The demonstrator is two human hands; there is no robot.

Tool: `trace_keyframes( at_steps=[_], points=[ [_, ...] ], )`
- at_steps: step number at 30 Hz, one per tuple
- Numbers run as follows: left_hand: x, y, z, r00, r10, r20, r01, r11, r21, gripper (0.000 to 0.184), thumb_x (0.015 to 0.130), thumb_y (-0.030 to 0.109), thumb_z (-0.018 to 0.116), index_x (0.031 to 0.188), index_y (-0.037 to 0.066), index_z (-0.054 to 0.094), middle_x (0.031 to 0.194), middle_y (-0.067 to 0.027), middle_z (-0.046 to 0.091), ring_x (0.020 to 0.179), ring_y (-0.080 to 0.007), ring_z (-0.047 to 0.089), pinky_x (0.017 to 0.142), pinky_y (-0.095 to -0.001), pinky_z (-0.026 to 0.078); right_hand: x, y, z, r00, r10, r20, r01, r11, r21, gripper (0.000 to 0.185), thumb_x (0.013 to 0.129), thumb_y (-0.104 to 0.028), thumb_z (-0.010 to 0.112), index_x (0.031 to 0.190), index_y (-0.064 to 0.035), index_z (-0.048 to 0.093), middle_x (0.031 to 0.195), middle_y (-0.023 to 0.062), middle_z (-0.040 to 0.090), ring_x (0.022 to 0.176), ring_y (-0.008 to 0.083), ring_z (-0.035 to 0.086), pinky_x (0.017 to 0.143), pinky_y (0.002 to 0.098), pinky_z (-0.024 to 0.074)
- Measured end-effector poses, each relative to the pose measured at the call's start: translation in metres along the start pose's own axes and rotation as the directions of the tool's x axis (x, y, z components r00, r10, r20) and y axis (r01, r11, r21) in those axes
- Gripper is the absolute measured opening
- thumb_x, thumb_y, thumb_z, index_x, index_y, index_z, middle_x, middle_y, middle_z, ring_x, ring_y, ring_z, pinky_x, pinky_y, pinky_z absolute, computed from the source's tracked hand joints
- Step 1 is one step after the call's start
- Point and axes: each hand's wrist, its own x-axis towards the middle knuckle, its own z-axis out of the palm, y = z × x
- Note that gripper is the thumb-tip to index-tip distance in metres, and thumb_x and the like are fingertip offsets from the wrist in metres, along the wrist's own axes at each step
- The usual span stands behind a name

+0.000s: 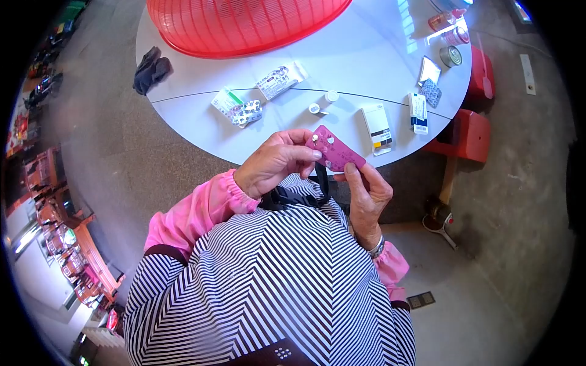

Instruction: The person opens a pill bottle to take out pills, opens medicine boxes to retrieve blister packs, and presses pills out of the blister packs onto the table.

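A magenta blister pack (pixel 339 152) with several silvery, opened-looking pockets is held up in front of my chest, near the table's front edge. My left hand (pixel 274 160) pinches its left end between thumb and fingers. At its lower right end, my right hand (pixel 368 194) grips it with the thumb on top. A white box with a yellow mark (pixel 376 127) lies on the table just beyond my right hand. Two small white cylindrical containers (pixel 331 96) are beyond the pack. To the left lie a silver blister pack (pixel 246 113) and a white-and-green box (pixel 226 100).
On the white round table (pixel 201 122) are a red mesh dome cover (pixel 244 27), a dark cloth (pixel 151 70), another medicine box (pixel 281 79), a blue-and-white box (pixel 419 113), a patterned packet (pixel 430 93) and a tin (pixel 451 57). Red stools (pixel 467 135) stand at the right.
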Motion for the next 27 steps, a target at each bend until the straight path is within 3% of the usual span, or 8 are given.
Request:
trace_keyframes(
  at_steps=[11, 17, 20, 23, 27],
  points=[
    [0.0059, 0.0004, 0.0061, 0.999, 0.004, -0.044, -0.003, 1.000, 0.024, 0.010, 0.085, 0.006, 0.063, 0.094, 0.002, 0.061, 0.078, -0.0039, 0.061, 0.063, -0.0124, 0.058, 0.059, -0.0246, 0.048, 0.0017, -0.0004, -0.0033, 0.982, -0.181, 0.055, 0.189, 0.945, -0.266, 0.016, 0.086, 0.000, 0.064, 0.101, 0.0047, 0.067, 0.084, 0.0105, 0.069, 0.071, 0.0128, 0.066, 0.062, 0.0237, 0.0517],
    [0.0076, -0.0004, 0.0041, 0.999, 0.010, -0.043, -0.009, 1.000, 0.028, 0.008, 0.083, 0.000, 0.062, 0.090, 0.003, 0.062, 0.079, -0.0051, 0.063, 0.062, -0.0123, 0.058, 0.061, -0.0249, 0.050, 0.0010, 0.0030, -0.0020, 0.980, -0.195, 0.043, 0.199, 0.945, -0.260, 0.017, 0.086, 0.000, 0.064, 0.102, 0.0045, 0.067, 0.085, 0.0107, 0.069, 0.072, 0.0129, 0.067, 0.063, 0.0241, 0.0525],
    [0.0072, -0.0013, 0.0023, 0.999, 0.011, -0.032, -0.010, 1.000, 0.012, 0.013, 0.083, -0.002, 0.061, 0.095, 0.000, 0.061, 0.080, -0.0060, 0.061, 0.064, -0.0133, 0.058, 0.061, -0.0255, 0.049, 0.0002, 0.0053, 0.0000, 0.986, -0.168, 0.013, 0.168, 0.965, -0.202, 0.016, 0.086, -0.001, 0.064, 0.101, 0.0042, 0.067, 0.083, 0.0096, 0.069, 0.070, 0.0114, 0.066, 0.061, 0.0229, 0.0511],
    [0.0067, -0.0021, 0.0022, 0.999, 0.023, -0.032, -0.022, 1.000, 0.014, 0.013, 0.083, 0.000, 0.061, 0.097, 0.000, 0.061, 0.080, -0.0056, 0.061, 0.064, -0.0131, 0.058, 0.061, -0.0256, 0.049, 0.0004, 0.0032, -0.0006, 0.995, -0.103, 0.000, 0.101, 0.969, -0.224, 0.015, 0.087, -0.001, 0.064, 0.101, 0.0040, 0.067, 0.080, 0.0078, 0.069, 0.068, 0.0097, 0.064, 0.060, 0.0213, 0.0488],
    [0.0062, -0.0020, 0.0037, 0.999, 0.012, -0.048, -0.011, 1.000, 0.026, 0.013, 0.085, 0.003, 0.063, 0.097, 0.001, 0.061, 0.081, -0.0052, 0.061, 0.064, -0.0128, 0.058, 0.062, -0.0250, 0.049, 0.0007, 0.0044, 0.0002, 0.991, -0.135, 0.006, 0.134, 0.967, -0.218, 0.015, 0.086, -0.002, 0.065, 0.100, 0.0035, 0.068, 0.077, 0.0075, 0.068, 0.068, 0.0092, 0.063, 0.059, 0.0212, 0.0475]
  ],
)
